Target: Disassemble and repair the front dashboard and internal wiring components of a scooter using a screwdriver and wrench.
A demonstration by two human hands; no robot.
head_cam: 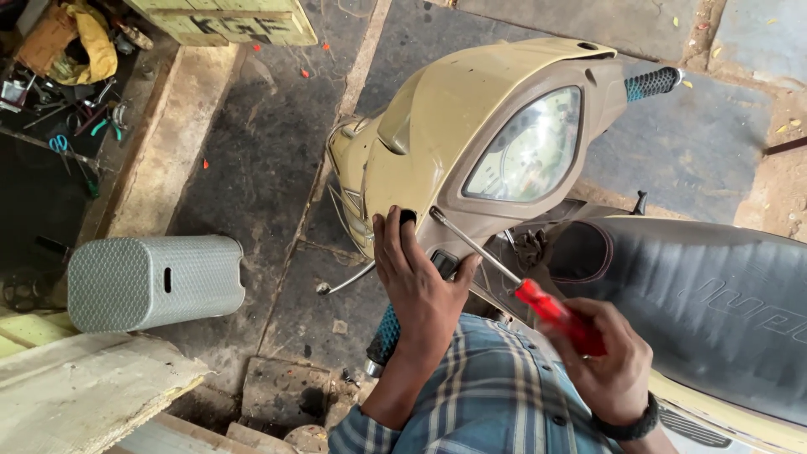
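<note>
— What were the hands doing at the scooter?

— The left hand, in the lower middle of the frame, lay over the near end of the beige handlebar cover, fingers closed around it with the fingertips up by a dark opening. The right hand, at the lower right, was wrapped tight around the red handle of a screwdriver. Its metal shaft ran up and left to a tip resting on the cover, just beside the left fingers and under the speedometer glass.

— How would that step be done well?

— I'd judge it needed the shaft kept in line with the fastener and pressed firmly in before turning, so the tip wouldn't slip and scratch the paint or the glass. The left hand bracing the cover looked sensible; the fingers were close to the tip, though.

— Any packages or signs about?

— Along the top left edge lay a pale yellow painted board with dark lettering on its side. The black seat at the right carried faint embossed letters. A grey textured plastic stool lay on its side at the left, and loose tools filled the upper left corner.
</note>
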